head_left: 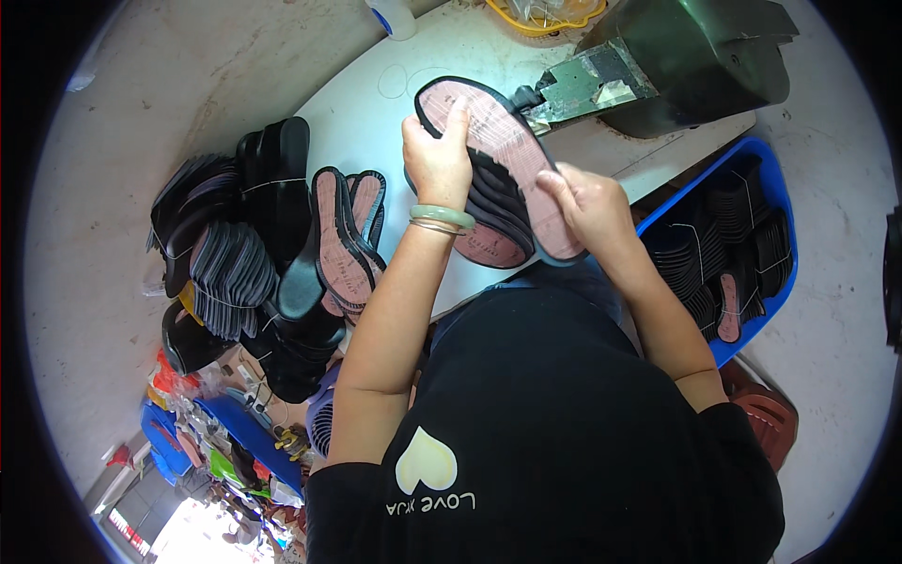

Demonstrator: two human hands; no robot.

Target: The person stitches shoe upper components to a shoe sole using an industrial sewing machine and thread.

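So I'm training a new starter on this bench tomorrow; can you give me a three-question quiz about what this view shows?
1. True or false: both hands hold the same shoe sole.
2. Which wrist wears the green bangle?
A. left
B. right
C. neither
3. Fill in: the soles beside the person's right arm lie in a ____ crate.

Key:
1. True. The left hand grips the toe end and the right hand the heel end of the pink-faced shoe sole, its tip by the green machine.
2. A. The green bangle is on the left wrist.
3. Blue. The blue crate holds dark soles.
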